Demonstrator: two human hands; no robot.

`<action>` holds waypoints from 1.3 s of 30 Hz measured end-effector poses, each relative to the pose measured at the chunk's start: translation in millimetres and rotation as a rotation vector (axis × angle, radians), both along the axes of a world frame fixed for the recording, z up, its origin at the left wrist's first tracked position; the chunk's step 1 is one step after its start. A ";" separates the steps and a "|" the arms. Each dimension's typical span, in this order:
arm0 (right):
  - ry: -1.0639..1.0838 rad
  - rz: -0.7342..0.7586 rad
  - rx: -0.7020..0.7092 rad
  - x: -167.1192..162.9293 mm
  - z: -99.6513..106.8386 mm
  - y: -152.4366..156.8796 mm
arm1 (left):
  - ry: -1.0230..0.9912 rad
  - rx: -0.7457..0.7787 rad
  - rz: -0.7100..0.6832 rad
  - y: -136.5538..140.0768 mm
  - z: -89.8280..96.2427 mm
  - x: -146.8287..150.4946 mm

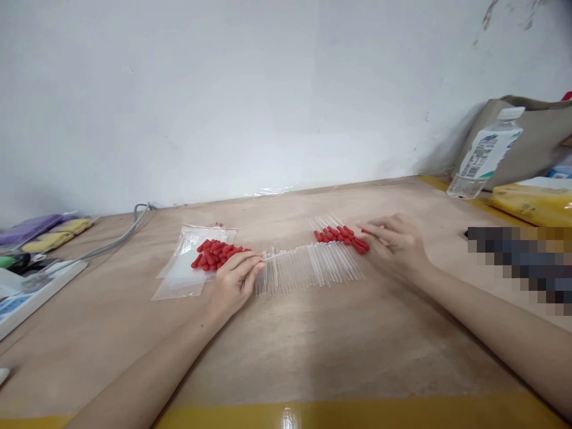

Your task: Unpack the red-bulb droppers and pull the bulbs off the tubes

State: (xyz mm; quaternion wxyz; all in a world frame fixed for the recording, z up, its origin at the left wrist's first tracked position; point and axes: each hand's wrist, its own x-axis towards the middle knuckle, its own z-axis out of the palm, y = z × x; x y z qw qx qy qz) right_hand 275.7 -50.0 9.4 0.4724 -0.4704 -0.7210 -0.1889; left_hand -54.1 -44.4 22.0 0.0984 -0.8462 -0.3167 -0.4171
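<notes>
My left hand is closed, thumb and fingers pinching one end of a thin clear tube that points to the right. Below it, a row of similar clear tubes lies side by side on the table. A pile of red rubber bulbs sits just left of that hand, on clear plastic bags. My right hand pinches a small red bulb at its fingertips, mostly hidden by them. Beside it lies a group of droppers, clear tubes with red bulbs on their near ends.
A plastic bottle leans by a grey-brown bag at the back right, near a yellow package. On the left are a white power strip, a grey cable and purple and yellow packets. A wall stands behind.
</notes>
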 end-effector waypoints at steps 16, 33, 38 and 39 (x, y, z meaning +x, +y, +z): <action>0.473 -0.105 -0.485 25.0 -23.7 32.9 | 0.061 0.059 0.030 9.2 -15.1 15.3; 0.437 -0.118 -0.565 17.9 -21.7 26.2 | 0.087 -0.009 -0.008 5.1 -15.5 13.3; 0.487 -0.115 -0.595 17.6 -20.7 27.3 | 0.062 -0.066 -0.027 -1.2 -12.4 17.3; 0.494 -0.107 -0.604 17.4 -21.0 27.6 | 0.059 -0.069 -0.031 -1.8 -11.9 17.4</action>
